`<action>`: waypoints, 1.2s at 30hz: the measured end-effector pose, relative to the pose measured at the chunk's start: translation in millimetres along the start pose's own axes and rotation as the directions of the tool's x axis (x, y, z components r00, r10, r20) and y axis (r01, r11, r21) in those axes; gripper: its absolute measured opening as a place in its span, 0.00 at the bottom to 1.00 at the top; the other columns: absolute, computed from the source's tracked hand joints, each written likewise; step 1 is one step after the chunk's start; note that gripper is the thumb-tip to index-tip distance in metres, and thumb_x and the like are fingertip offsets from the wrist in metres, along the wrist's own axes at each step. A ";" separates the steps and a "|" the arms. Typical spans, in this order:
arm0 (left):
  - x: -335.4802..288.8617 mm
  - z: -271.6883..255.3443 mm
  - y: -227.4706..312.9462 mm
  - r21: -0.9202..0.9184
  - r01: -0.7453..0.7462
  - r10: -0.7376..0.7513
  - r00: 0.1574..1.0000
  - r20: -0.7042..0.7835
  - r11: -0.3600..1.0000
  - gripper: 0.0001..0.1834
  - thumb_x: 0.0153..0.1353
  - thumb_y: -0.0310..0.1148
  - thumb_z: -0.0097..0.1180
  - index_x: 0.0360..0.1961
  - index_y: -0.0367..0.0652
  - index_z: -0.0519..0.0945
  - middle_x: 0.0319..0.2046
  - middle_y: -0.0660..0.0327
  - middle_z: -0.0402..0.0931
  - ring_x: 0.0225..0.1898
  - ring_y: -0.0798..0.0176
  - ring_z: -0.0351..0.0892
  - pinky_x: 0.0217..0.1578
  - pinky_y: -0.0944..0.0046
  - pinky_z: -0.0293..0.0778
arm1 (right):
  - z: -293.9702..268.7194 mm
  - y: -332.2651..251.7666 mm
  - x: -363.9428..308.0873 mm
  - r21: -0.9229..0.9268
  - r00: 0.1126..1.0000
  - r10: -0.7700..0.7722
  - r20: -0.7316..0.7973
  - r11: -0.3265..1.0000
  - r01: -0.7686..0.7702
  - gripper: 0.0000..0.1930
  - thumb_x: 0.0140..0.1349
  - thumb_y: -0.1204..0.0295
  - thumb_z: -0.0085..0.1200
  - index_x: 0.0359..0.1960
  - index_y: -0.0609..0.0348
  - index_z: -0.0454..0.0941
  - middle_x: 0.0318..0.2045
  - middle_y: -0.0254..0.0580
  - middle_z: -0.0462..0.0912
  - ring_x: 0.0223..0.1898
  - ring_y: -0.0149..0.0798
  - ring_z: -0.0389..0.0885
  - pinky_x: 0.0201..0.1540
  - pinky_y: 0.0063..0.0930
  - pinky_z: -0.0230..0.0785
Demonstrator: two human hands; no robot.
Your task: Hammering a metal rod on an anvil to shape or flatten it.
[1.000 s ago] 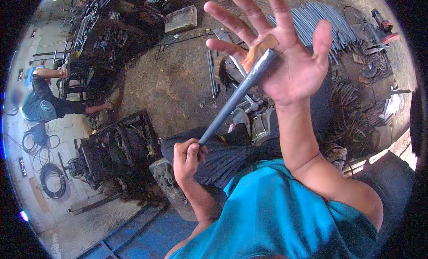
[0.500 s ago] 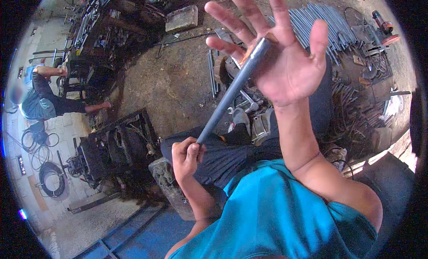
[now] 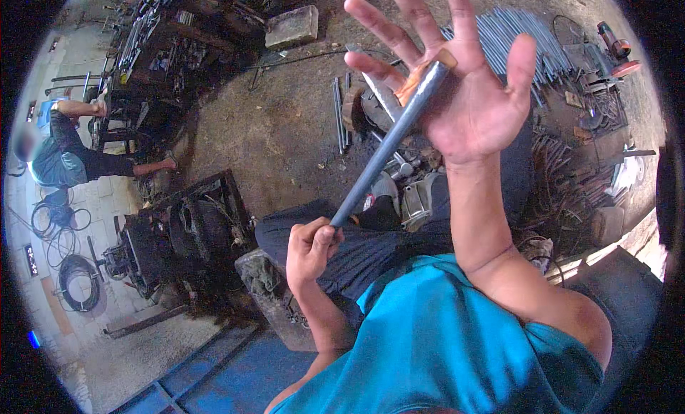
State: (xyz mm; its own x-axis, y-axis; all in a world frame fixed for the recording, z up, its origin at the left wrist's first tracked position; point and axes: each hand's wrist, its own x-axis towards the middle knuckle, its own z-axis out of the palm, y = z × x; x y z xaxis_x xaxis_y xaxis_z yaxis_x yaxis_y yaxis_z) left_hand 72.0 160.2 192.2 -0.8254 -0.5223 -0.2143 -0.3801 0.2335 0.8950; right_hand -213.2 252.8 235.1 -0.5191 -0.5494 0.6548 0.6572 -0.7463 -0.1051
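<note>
A grey metal rod (image 3: 389, 149) slants up and to the right in front of me. My left hand (image 3: 311, 251) is wrapped round its lower end, the thumb lying along it. The rod's upper end, with a brownish end face, lies in front of the palm of my right hand (image 3: 474, 104); whether it touches the palm I cannot tell. My right hand is open, palm up, with its fingers spread wide. An orange-brown patch shows beside the rod near the palm. Below the rod, several metal tools lie on the floor by my feet, partly hidden.
A bundle of grey rods (image 3: 524, 47) lies at the far right, near an angle grinder (image 3: 617, 52). A pale block (image 3: 292, 27) sits at the back. Dark machinery (image 3: 187, 236) stands left. Another person (image 3: 64, 146) sits farther left, above a cable coil (image 3: 78, 284).
Both hands and the rod have shifted slightly to the right. My left hand keeps its grip, and my right hand stays spread.
</note>
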 end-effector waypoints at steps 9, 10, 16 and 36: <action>-1.1 0.2 -1.3 0.022 0.028 -0.029 0.999 0.044 0.999 0.30 0.68 0.54 0.51 0.22 0.37 0.78 0.10 0.67 0.65 0.12 0.73 0.65 0.15 0.68 0.59 | 1.0 0.0 -1.1 0.023 1.000 -0.007 -0.015 1.000 0.008 0.40 0.68 0.35 0.22 0.76 0.36 0.36 0.76 0.47 0.31 0.75 0.61 0.35 0.72 0.68 0.32; -0.8 0.5 -0.5 0.013 0.027 -0.028 0.998 0.054 1.000 0.29 0.68 0.53 0.52 0.22 0.37 0.78 0.10 0.67 0.64 0.12 0.73 0.65 0.15 0.67 0.59 | 2.2 -0.6 -1.1 0.022 1.000 -0.008 -0.015 1.000 0.009 0.40 0.68 0.35 0.22 0.76 0.36 0.36 0.76 0.47 0.31 0.75 0.61 0.35 0.72 0.68 0.32; -1.0 0.1 -4.5 0.007 0.035 -0.036 0.996 0.081 0.999 0.27 0.67 0.52 0.54 0.23 0.37 0.79 0.10 0.68 0.64 0.13 0.74 0.64 0.16 0.68 0.58 | 9.4 -2.6 1.3 0.036 0.993 0.007 -0.116 0.999 -0.003 0.39 0.68 0.36 0.23 0.76 0.36 0.36 0.76 0.48 0.31 0.75 0.60 0.34 0.73 0.66 0.31; -2.0 18.1 -13.7 -0.035 -0.072 0.067 0.990 -0.124 0.997 0.26 0.66 0.49 0.55 0.23 0.35 0.77 0.12 0.67 0.66 0.12 0.74 0.63 0.15 0.69 0.58 | -11.0 4.7 -15.0 0.269 0.845 0.041 -0.533 0.955 0.123 0.39 0.70 0.40 0.26 0.68 0.64 0.56 0.69 0.65 0.56 0.70 0.62 0.56 0.66 0.56 0.58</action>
State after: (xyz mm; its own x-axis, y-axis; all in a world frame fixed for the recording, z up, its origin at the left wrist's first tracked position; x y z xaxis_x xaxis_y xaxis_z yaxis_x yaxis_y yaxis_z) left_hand 71.3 172.9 173.3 -0.7911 -0.6028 -0.1040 -0.3054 0.2419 0.9210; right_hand -208.4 253.5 216.6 -0.7028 -0.6954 0.1500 0.7110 -0.6795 0.1813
